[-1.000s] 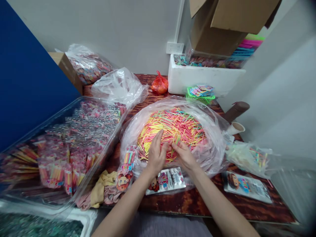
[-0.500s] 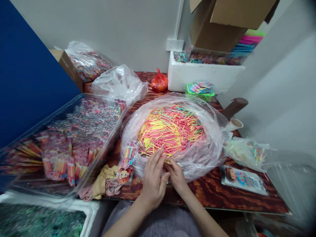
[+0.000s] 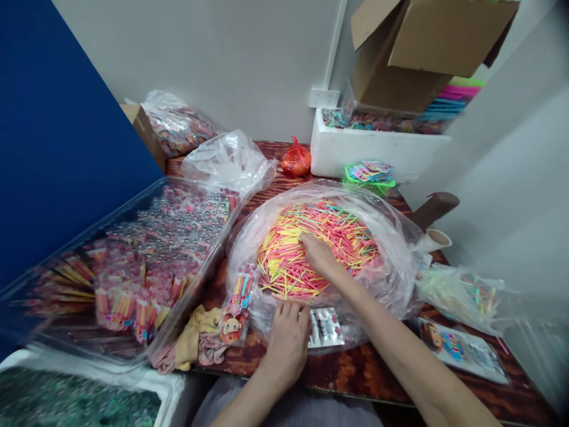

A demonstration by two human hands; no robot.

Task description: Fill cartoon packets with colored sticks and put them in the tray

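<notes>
A large clear plastic bag (image 3: 393,267) lies opened out on the table, heaped with thin pink, yellow and green sticks (image 3: 293,261). My right hand (image 3: 319,254) reaches over the heap, fingers bent together with their tips at the yellow sticks; what is between them is hidden. At the bag's near edge, my left hand (image 3: 288,332) is closed over the left end of a small silver printed pouch (image 3: 326,327). Left of that hand lies a clear cartoon-printed pouch (image 3: 237,302) with coloured sticks showing in its window.
On the left, a clear tray (image 3: 208,273) holds many filled pouches. A yellow cloth (image 3: 192,341) lies beside it. To the right are a paper cup (image 3: 434,239), a bag of sticks (image 3: 462,290) and flat pouches (image 3: 462,350). Behind stands a white foam box (image 3: 373,148).
My right hand has left my left hand and moved up onto the sticks. My left hand has lowered slightly, and the silver pouch now shows beside it. The view has shifted a little.
</notes>
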